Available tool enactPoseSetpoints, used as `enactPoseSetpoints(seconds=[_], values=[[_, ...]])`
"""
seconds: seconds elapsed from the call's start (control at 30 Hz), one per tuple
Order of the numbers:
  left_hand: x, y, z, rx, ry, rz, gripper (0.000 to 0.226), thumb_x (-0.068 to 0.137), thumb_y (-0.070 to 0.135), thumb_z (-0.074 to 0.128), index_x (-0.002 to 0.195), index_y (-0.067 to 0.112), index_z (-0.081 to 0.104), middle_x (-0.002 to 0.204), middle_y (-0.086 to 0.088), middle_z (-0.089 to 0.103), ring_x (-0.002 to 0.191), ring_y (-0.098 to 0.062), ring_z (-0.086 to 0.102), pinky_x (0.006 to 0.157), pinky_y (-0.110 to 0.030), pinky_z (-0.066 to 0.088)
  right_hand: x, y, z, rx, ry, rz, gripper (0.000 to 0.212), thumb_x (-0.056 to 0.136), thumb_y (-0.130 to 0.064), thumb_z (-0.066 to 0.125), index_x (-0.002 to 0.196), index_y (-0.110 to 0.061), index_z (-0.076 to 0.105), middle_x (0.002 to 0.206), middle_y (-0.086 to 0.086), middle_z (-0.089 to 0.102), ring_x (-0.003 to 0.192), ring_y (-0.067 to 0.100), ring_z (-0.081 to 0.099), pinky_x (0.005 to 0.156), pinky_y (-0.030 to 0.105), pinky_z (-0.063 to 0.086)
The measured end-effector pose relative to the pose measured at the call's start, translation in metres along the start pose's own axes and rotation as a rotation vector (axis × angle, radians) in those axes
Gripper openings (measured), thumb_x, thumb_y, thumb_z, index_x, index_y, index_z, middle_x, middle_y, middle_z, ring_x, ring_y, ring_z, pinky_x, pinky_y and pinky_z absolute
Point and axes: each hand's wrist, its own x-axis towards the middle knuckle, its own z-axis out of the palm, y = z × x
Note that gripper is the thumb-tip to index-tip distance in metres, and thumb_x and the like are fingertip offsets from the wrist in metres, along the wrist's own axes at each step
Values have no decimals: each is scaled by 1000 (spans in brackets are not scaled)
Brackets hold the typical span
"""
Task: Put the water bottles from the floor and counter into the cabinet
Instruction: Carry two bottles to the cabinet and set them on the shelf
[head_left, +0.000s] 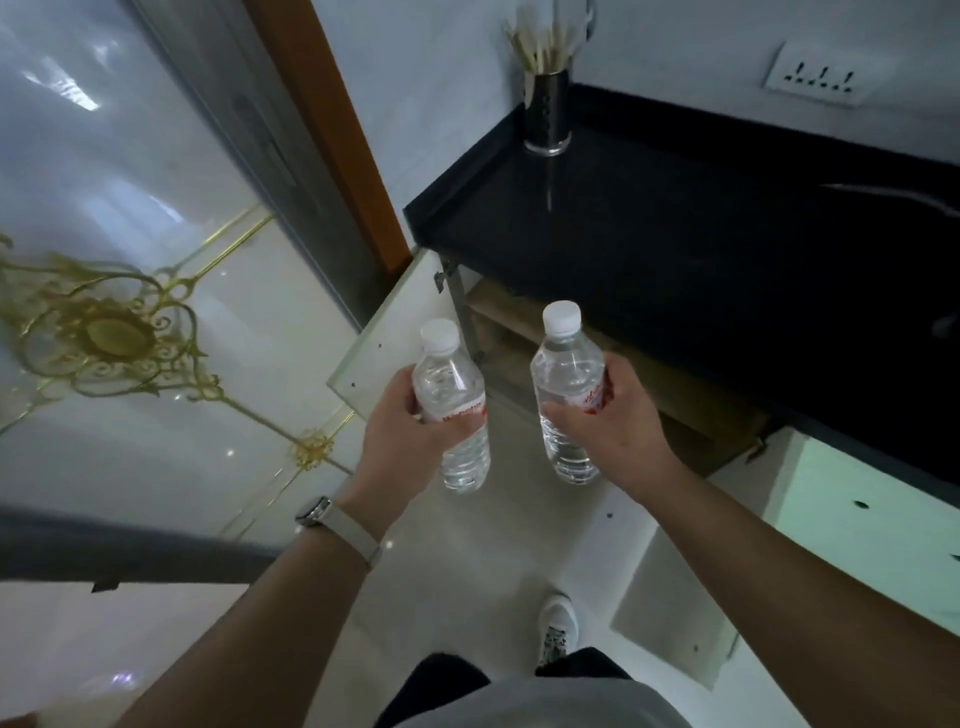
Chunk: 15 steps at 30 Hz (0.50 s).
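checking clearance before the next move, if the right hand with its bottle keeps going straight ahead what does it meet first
Probably the wooden shelf inside the open cabinet, just under the black counter. The right hand points its bottle that way, nothing visible between. Depth is unclear.

Head view, steeply downward (close), over cabinet (519, 322)

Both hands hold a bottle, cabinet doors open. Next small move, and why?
Probably lower both toward the open cabinet's wooden shelf. The left hand grips one clear white-capped plastic water bottle, the right hand another, both upright just in front of the opening under the black counter.
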Motion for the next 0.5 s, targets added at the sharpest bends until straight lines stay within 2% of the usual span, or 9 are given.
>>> enactPoseSetpoints(seconds=[0.1,0.17,0.27,0.3,0.4,0.43,0.5], values=[[24,5,7,4,-28,21,55,70,28,93,117,26,64,102,8,75,93,-12,73,85,-40,61,15,0,-1,-1,56,39,54,72,-30,85,111,-39,48,96,-17,62,85,-1,62,72,19,46],[43,4,10,10,-68,29,55,72,26,92,118,26,64,102,9,75,92,-10,73,85,-37,60,25,0,2,7,96,66,54,73,-32,85,112,-39,48,98,-18,62,87,0,62,73,19,47],[78,-5,11,2,-162,23,59,68,30,93,118,22,64,103,2,75,94,-18,74,87,-48,61,40,3,10,4,137,109,55,73,-35,84,113,-38,47,100,-17,62,88,1,62,72,19,46],[91,-10,11,7,-194,21,59,67,32,93,117,21,64,103,1,75,94,-19,74,86,-49,61,45,4,13,1,151,126,55,73,-35,84,113,-38,47,100,-18,62,88,0,62,72,19,46],[125,-21,8,12,-278,26,53,71,26,92,115,22,65,101,2,75,91,-14,74,81,-38,60,61,3,30,-22,199,171,54,73,-36,84,111,-40,46,99,-19,62,88,-1,61,71,18,45],[136,-25,6,-1,-302,15,53,70,25,93,115,22,65,101,2,75,91,-14,74,81,-38,59,68,3,38,-23,219,189,53,73,-35,84,110,-40,47,99,-18,63,89,0,62,72,20,46],[160,-32,1,-1,-356,-15,56,66,29,93,115,23,66,102,2,75,94,-19,74,85,-47,60,79,2,54,-28,270,237,52,72,-36,84,110,-39,49,99,-16,64,90,2,63,75,24,50]])
